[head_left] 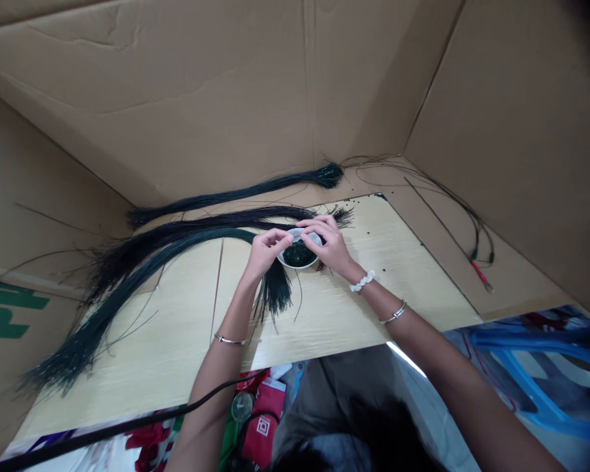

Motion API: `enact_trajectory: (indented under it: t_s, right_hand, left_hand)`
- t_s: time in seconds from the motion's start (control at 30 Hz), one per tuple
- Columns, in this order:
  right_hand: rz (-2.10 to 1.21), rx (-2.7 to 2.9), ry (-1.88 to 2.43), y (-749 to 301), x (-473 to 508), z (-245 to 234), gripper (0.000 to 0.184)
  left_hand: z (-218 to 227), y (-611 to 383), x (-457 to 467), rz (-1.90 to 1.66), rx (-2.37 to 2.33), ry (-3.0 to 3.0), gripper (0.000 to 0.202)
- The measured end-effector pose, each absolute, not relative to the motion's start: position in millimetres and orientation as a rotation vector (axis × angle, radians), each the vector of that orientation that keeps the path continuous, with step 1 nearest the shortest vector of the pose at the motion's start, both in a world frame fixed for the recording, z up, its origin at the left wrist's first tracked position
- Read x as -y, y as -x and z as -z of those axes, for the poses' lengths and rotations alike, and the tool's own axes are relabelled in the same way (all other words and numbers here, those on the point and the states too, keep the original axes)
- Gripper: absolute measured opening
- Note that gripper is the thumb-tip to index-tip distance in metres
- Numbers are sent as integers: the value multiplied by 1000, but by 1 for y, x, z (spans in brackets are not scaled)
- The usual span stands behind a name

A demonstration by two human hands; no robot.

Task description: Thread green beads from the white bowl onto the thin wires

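1. Blurred dark hair (368, 442) is caught at the lower edge of the view, and two bare forearms are extended past it toward the table.
2. A small white bowl (295, 264) is positioned near the middle of the table, among the fibres, and is held at its rim from both sides.
3. A heap of fine, dark green strands (299, 253) is contained in the bowl. No other container is seen in use.
4. The left hand (264, 252) and the right hand (328, 246) are brought close together, with the fingertips nearly meeting above the bowl. Whether any strand is pinched between them cannot be told.
5. Close fingertip work at the bowl is judged to be in hand. Slow, careful handling appears to be called for, since the strands are thin and loose.
6. Long bundles of dark green fibre (191, 229) are laid in curves across the table, and one fanned end is spread just below the left hand. A further bundle (236, 191) is laid along the far side, against the cardboard.
7. Small dark specks (391, 262) are scattered over the pale wood-grain table (383, 295). Cardboard walls (177, 85) are raised around it, and a red-tipped lead (480, 275) is lying on the cardboard to the right.
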State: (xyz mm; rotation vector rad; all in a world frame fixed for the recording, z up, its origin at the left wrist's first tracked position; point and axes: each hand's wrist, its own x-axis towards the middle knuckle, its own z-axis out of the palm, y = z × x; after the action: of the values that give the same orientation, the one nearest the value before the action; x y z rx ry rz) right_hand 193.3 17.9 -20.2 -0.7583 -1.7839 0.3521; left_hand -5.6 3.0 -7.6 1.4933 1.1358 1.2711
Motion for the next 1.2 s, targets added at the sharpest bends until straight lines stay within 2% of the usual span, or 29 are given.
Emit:
enact_trajectory:
  t_s: [0.53, 1.2]
  right_hand:
    - [-460, 1736, 758, -196, -19, 19, 9]
    - [-579, 1715, 809, -193, -18, 21, 5]
  left_hand:
    - [8, 10, -6, -1265, -1158, -1454, 35]
    - [16, 11, -7, -1270, -1183, -1513, 32]
